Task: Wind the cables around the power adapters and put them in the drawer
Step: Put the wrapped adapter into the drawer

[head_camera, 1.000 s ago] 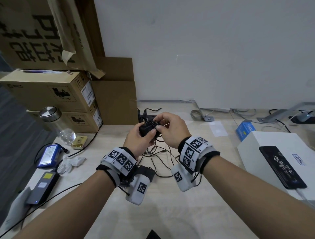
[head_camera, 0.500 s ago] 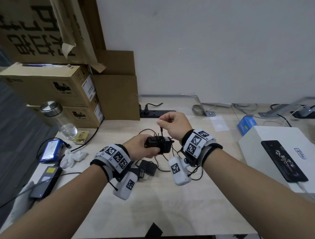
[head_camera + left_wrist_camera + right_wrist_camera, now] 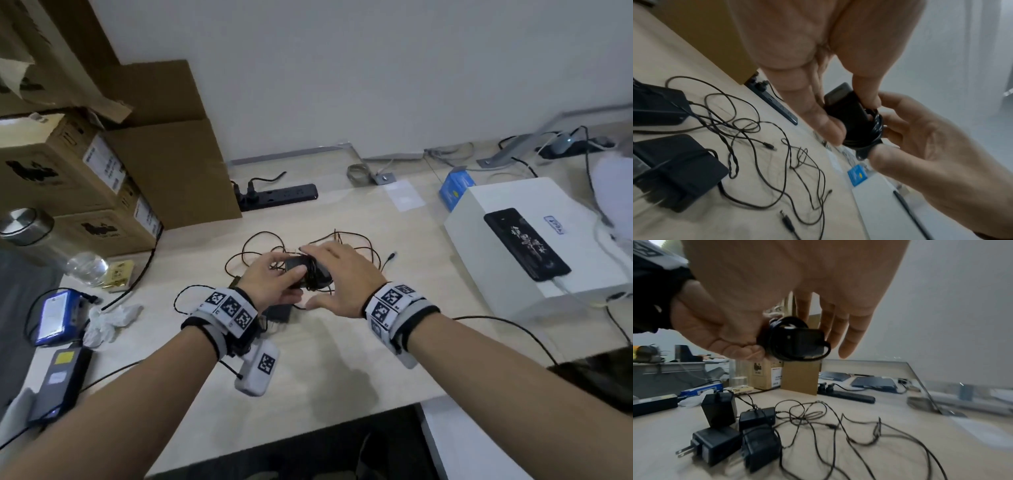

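Note:
A black power adapter with its cable wound round it is held just above the table between both hands. My left hand grips its body from the left. My right hand covers it from the right, thumb against the coiled cable and fingers stretched past the far side. Several other black adapters stand on the table below, their loose cables tangled beside them. No drawer shows plainly.
A black power strip lies behind the cables. Cardboard boxes stack at the left, with a glass bottle and a blue device. A white box carrying a phone stands at the right. The table's front edge is near.
My right hand, which pinched the cable end above the adapter, has come down onto the wound adapter. Both hands have dropped closer to the table.

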